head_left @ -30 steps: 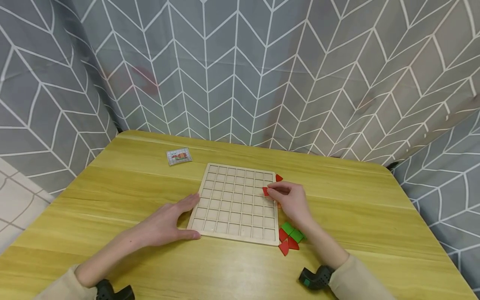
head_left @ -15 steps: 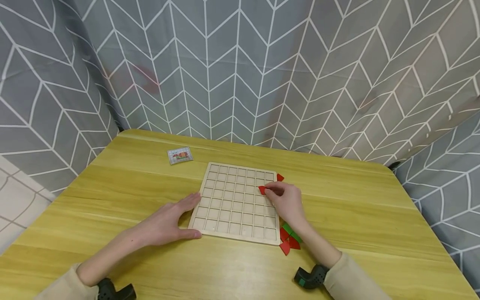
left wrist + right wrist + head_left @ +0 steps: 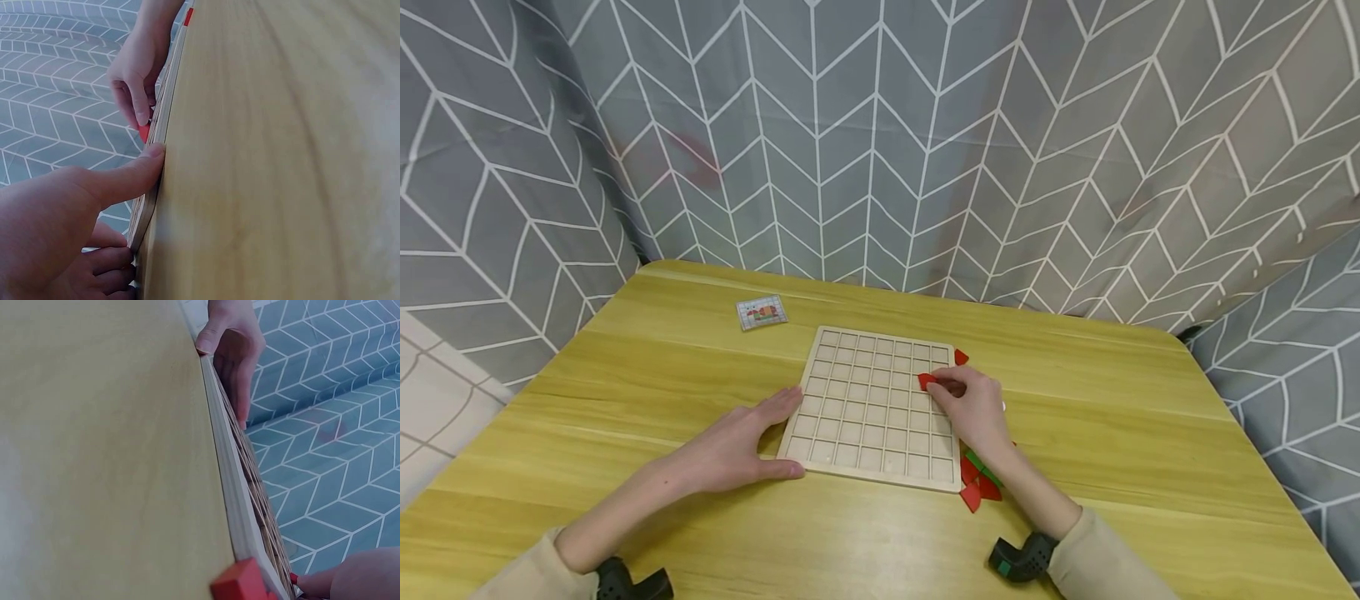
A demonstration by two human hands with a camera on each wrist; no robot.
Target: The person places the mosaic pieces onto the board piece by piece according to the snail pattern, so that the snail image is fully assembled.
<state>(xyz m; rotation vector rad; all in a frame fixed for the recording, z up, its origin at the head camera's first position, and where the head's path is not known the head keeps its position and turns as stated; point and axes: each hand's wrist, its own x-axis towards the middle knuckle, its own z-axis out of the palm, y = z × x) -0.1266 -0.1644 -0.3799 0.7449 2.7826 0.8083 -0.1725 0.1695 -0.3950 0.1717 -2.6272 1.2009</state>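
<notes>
A pale wooden board (image 3: 856, 411) with a grid of square recesses lies on the table. My right hand (image 3: 977, 410) pinches a red curved-edged tile (image 3: 927, 382) over the board's right-hand columns; whether it touches the recess is hard to tell. In the left wrist view that red tile (image 3: 144, 132) peeks out below the fingertips. At the board's near left corner rests my left hand (image 3: 737, 446), its fingers along the left edge and thumb on the front edge. The same thumb (image 3: 134, 178) shows extended in the left wrist view.
Several red tiles (image 3: 971, 497) and green tiles (image 3: 983, 468) lie off the board's near right corner, partly under the right forearm. Another red tile (image 3: 961, 357) sits by the far right corner. A small picture card (image 3: 762, 312) lies behind the board. A patterned curtain (image 3: 865, 150) borders the table.
My right hand has shifted slightly left with the red tile, farther over the board, then nearly stopped. The left hand has stayed at the board's corner.
</notes>
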